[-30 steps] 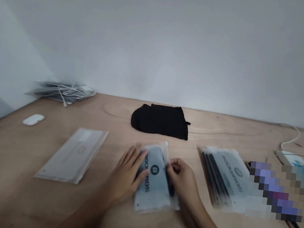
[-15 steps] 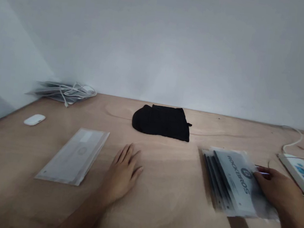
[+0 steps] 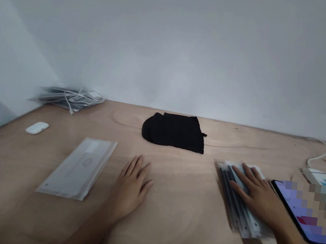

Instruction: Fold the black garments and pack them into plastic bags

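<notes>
My left hand (image 3: 131, 187) lies flat on the wooden table with its fingers stretched out and nothing in it. To its left is a frosted plastic zip pouch (image 3: 78, 169), lying flat. My right hand (image 3: 260, 197) rests with spread fingers on top of a stack of several plastic packages (image 3: 232, 199), covering most of the print on the uppermost one. A phone (image 3: 294, 211) with a lit screen lies just right of that hand, its far side blurred out by pixels. Beyond both hands, a black oven mitt (image 3: 173, 131) lies flat at the table's middle.
A small white case (image 3: 37, 127) sits at the left. Plastic bags with a white cable (image 3: 73, 97) lie in the back left corner against the wall. At the right stand a white power strip (image 3: 321, 177) and its cord (image 3: 319, 157). The wall (image 3: 183, 53) bounds the table's back.
My right hand has moved left from the right edge of the packages onto their top, with fingers now spread. The phone has come into view. My left hand stays put.
</notes>
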`<act>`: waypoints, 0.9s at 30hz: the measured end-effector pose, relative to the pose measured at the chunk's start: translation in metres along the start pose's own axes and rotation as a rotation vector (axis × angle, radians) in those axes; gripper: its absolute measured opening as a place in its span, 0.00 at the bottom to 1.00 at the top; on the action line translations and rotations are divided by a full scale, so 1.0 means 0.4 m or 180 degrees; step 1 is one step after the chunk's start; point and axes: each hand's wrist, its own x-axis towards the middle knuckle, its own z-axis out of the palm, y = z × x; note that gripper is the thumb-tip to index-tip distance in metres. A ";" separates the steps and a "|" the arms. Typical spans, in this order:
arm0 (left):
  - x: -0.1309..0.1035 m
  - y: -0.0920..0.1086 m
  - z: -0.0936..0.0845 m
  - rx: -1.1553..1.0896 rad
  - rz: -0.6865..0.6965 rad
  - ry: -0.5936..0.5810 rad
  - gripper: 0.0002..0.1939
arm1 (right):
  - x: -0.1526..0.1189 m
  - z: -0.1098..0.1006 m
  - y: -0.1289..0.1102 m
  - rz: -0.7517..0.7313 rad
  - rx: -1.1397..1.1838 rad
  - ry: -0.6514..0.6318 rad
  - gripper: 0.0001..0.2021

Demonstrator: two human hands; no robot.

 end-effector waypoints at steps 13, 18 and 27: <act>0.030 -0.025 -0.056 -0.0385 -0.0026 -0.0195 0.19 | 0.050 -0.107 -0.048 -0.0530 0.0339 0.0424 0.28; 0.177 -0.063 -0.106 -0.0477 0.0682 -0.0288 0.14 | 0.201 -0.169 -0.182 -0.1493 0.0164 -0.0632 0.21; 0.348 -0.137 0.009 0.0182 0.0733 -0.0262 0.12 | 0.383 -0.061 -0.283 -0.1358 -0.0532 -0.1180 0.17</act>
